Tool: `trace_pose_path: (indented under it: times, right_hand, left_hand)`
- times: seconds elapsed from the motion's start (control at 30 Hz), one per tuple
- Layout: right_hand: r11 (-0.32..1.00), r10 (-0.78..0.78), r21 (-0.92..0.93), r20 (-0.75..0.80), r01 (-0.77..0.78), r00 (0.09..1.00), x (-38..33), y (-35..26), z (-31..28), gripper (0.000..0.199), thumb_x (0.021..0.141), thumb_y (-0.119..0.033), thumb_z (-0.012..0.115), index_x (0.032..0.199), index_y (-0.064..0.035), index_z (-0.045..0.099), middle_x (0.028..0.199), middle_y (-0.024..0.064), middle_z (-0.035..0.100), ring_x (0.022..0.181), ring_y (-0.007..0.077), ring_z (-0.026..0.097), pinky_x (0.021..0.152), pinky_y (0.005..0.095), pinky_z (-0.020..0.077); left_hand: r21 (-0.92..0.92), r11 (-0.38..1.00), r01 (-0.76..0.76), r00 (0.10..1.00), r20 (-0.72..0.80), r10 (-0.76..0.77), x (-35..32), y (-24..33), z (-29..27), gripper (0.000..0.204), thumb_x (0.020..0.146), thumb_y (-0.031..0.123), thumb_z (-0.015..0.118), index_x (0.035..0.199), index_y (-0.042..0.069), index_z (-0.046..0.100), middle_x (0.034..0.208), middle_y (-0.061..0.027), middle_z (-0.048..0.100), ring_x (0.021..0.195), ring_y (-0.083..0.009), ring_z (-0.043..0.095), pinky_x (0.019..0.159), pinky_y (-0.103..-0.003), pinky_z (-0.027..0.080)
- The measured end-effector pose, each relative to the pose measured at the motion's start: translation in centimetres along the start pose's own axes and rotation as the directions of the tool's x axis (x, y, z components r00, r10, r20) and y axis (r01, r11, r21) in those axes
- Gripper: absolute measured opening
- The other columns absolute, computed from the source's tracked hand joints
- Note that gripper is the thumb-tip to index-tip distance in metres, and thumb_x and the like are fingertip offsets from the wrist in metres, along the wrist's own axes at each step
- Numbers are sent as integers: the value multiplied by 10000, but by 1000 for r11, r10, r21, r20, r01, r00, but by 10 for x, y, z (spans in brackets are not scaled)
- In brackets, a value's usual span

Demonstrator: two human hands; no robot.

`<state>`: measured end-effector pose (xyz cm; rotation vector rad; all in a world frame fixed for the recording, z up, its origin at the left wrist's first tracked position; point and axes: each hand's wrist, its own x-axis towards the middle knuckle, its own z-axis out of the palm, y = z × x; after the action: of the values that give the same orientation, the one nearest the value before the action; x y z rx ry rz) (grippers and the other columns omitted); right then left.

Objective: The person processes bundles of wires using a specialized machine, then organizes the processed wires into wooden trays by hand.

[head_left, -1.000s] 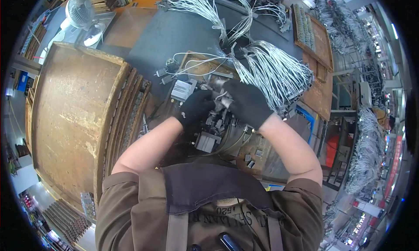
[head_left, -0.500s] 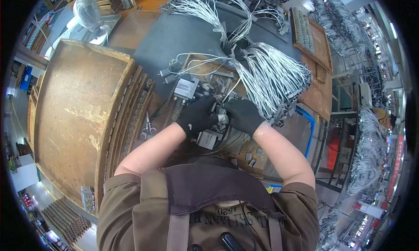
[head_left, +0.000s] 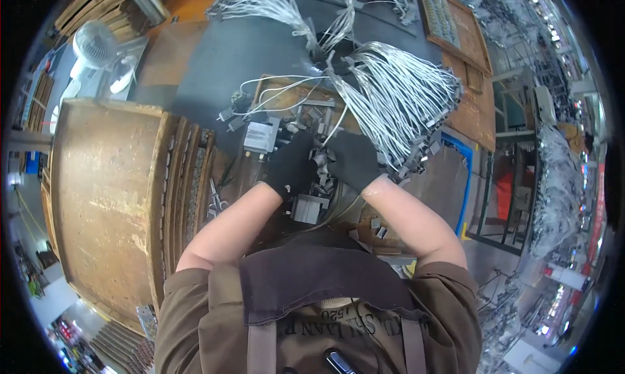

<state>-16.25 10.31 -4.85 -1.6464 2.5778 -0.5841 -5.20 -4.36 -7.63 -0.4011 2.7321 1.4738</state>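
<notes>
My left hand [head_left: 291,166], in a black glove, is closed at the left side of a metal bench fixture [head_left: 321,169]. Its fingertips are hidden among small metal parts. Opposite it, my right hand [head_left: 356,162], gloved too, curls round the lower end of a white cable [head_left: 335,126]. The cable's tip is out of sight beneath the glove. A large bundle of white cables [head_left: 397,100] fans out just beyond the right hand, dark connectors along its near edge. Left of the fixture stands a grey metal block [head_left: 260,137]; another block [head_left: 308,209] sits nearer to me.
A stack of wooden trays [head_left: 107,192] rises at the left, with scissors [head_left: 216,197] beside it. More cable bundles [head_left: 267,6] lie at the back. A white fan [head_left: 96,44] stands far left. Small pieces [head_left: 377,229] are scattered at the near right, by a blue-edged tray [head_left: 466,179].
The whole view has shifted, with the bench appearing turned and further left. Both hands stay at the fixture; the right has moved slightly, and its fingers now cover more of the cable end.
</notes>
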Motion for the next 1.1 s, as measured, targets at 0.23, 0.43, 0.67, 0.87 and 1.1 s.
trace_pose_path:
  times: [0.23, 0.43, 0.67, 0.87, 1.1]
  right_hand:
    - [999, -10, -49, 110, 15, 994, -3, -8, -13, 258, 661, -243, 715, 869, -106, 649, 810, 124, 614, 783, 336, 608, 690, 458, 471]
    - [964, 258, 90, -72, -251, 964, -43, 41, -90, 401, 773, -366, 685, 1056, -83, 666, 986, 166, 661, 924, 345, 623, 817, 417, 476]
    - [957, 290, -76, 149, -282, 945, -61, 94, -98, 390, 748, -216, 603, 1122, -116, 654, 1049, 154, 668, 985, 328, 621, 867, 415, 481]
    - [916, 322, 227, 77, -331, 944, -26, 83, -125, 371, 763, -149, 685, 1128, -88, 653, 1040, 93, 681, 926, 179, 616, 840, 302, 463]
    - [-221, 350, 854, 521, -472, 778, -12, 50, -130, 581, 769, -115, 684, 1323, -146, 514, 999, 9, 582, 897, 131, 553, 782, 282, 463]
  left_hand:
    - [-59, 993, 100, 994, 47, -97, 9, 6, -13, 398, 804, 249, 738, 1077, 13, 570, 1011, -133, 637, 932, -259, 638, 801, -374, 492]
    - [-373, 928, -2, 998, -56, -20, -65, 32, -43, 457, 837, 239, 707, 1169, -31, 546, 1102, -116, 608, 973, -170, 592, 835, -333, 489]
    - [-489, 872, 35, 991, -98, -94, -155, 81, -105, 470, 848, 199, 689, 1241, 2, 524, 1102, -97, 609, 1036, -176, 572, 896, -325, 467]
    - [-19, 998, 57, 816, -576, -57, -259, 93, -200, 340, 814, 180, 710, 1112, 39, 625, 955, -55, 654, 895, -152, 620, 805, -305, 490]
    - [-237, 954, 184, 616, -728, -300, -330, 98, -224, 366, 859, 122, 654, 1185, -16, 561, 1097, -86, 620, 960, -171, 602, 845, -303, 472]
